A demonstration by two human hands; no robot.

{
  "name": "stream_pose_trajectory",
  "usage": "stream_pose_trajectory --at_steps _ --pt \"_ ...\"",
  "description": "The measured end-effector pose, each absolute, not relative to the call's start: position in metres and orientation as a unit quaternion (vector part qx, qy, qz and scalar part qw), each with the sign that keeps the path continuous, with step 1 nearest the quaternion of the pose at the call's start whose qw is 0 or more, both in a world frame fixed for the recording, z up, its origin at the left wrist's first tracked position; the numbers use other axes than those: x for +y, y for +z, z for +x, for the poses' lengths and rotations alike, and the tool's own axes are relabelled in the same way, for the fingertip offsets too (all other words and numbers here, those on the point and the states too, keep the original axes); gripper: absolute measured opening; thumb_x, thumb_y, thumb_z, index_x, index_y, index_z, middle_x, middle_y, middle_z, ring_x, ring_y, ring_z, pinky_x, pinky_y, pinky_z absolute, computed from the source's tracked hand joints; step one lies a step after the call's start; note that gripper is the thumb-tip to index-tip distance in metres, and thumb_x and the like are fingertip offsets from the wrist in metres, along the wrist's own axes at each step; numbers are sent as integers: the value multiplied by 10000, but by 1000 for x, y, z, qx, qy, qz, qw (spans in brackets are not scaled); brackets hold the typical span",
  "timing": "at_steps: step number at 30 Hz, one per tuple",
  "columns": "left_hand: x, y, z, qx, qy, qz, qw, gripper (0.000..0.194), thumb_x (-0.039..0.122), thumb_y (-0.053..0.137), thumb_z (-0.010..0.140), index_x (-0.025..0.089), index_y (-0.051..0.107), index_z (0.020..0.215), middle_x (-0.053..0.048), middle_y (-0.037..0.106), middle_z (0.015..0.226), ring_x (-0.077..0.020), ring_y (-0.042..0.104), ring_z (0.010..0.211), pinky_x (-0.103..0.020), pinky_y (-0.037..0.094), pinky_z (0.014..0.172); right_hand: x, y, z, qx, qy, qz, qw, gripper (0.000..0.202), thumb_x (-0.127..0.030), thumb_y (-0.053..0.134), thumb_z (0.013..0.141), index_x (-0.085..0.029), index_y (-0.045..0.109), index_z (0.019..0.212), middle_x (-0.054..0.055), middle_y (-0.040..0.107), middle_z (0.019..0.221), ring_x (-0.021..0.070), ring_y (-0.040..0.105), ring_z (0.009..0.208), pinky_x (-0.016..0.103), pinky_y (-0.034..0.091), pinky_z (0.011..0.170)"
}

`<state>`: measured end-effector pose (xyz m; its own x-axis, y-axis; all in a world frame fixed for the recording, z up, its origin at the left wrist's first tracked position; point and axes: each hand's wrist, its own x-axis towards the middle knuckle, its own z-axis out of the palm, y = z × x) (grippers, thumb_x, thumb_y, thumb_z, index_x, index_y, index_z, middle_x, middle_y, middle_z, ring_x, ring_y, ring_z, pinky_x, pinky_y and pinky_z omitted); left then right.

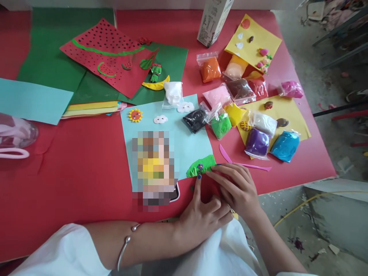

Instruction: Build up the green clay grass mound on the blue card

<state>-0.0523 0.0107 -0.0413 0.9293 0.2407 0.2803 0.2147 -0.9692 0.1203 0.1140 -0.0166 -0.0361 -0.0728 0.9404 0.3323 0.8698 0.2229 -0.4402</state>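
A light blue sheet (184,142) bears a clay sun (135,115), small white clouds (160,119) and a green clay patch (211,161) with a purple flower (200,167) at its lower right corner. My left hand (204,214) points its index finger at the patch's lower edge, just under the flower; its other fingers are curled, and whether they hold anything is hidden. Fingertips of my right hand (240,186) touch the right end of the green patch, the fingers extended close together. A blurred-out item (155,165) covers the sheet's lower left, with a phone corner (175,193) beside it.
Bags of coloured clay, among them orange (211,69), black (195,120) and blue (285,146), lie right of centre. A pink plastic knife (253,166) is near my right hand. Behind stand a carton (214,21) and a watermelon-patterned sheet (106,50). A bottle (17,132) lies left.
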Motion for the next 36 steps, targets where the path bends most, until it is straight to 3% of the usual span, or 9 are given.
stream_pose_trajectory --at_steps 6,12,20,26,36 --pt "10 -43 -52 119 151 981 39 84 238 563 895 246 629 946 -6 495 968 -199 375 965 -714 188 1132 -15 -34 112 -727 64 -617 293 354 -152 446 953 -248 609 1253 94 704 1065 235 633 999 406 474 854" --pt "8 -45 -55 107 137 984 32 125 226 549 902 234 616 1007 -15 505 990 -203 389 976 -707 211 1120 -15 -34 112 -726 57 -621 289 362 -141 467 938 -276 629 1232 77 703 1074 230 633 1002 394 478 854" --pt "17 -39 -49 107 179 977 49 146 201 492 932 225 622 994 -9 569 935 -174 431 882 -579 308 1116 -15 -35 113 -719 70 -625 296 340 -145 430 956 -250 607 1227 74 719 1053 224 639 1005 395 481 862" --pt "21 -37 -46 107 178 976 61 180 196 455 950 228 623 1008 -11 580 925 -166 424 815 -536 411 1020 -16 -36 115 -720 78 -618 307 293 -178 440 975 -234 632 1189 87 717 1075 235 632 1017 412 480 861" --pt "26 -35 -44 111 171 976 72 162 200 456 953 222 613 985 -11 558 877 -176 426 831 -544 395 1002 -15 -35 115 -719 76 -617 312 296 -203 420 988 -223 647 1176 88 726 1057 234 641 1002 407 482 863"
